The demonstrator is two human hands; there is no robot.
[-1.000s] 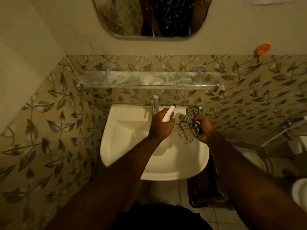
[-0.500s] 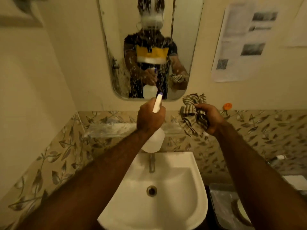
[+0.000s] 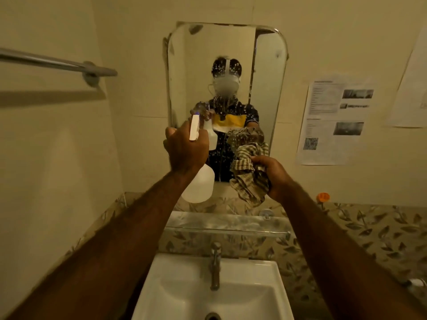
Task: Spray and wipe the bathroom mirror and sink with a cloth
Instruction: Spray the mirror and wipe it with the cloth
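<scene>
While the left hand point(image 3: 187, 148) is held up in front of the mirror point(image 3: 268, 88), at its lower left corner, its fingers are curled tight round the neck of the spray bottle point(image 3: 201, 185). The bottle's white head with purple tip points at the glass. Its translucent body hangs below the hand, tilted a little, clear of the wall.

The right hand point(image 3: 270, 174) is just beside it, at the mirror's lower right corner. Its fingers are clenched round a bunched striped cloth point(image 3: 245, 172), and loose folds hang down past the mirror's bottom edge. Cannot tell whether the cloth touches the glass.

White droplets speckle the middle of the mirror. The reflection shows a person holding the bottle and cloth.

Below the mirror, a glass shelf point(image 3: 228, 224) with whitish smears is fixed to a strip of leaf-pattern tiles point(image 3: 369, 229). The white sink point(image 3: 182, 287) sits under the shelf, at the bottom edge of the view. A metal tap point(image 3: 215, 266) stands at the middle of its back edge, and the drain is at the frame bottom.

A towel bar point(image 3: 53, 62) is on the left wall. A printed sheet point(image 3: 332, 121) is stuck to the wall right of the mirror. A small orange object point(image 3: 323, 197) sits at the top edge of the tiles, right of the right hand.
</scene>
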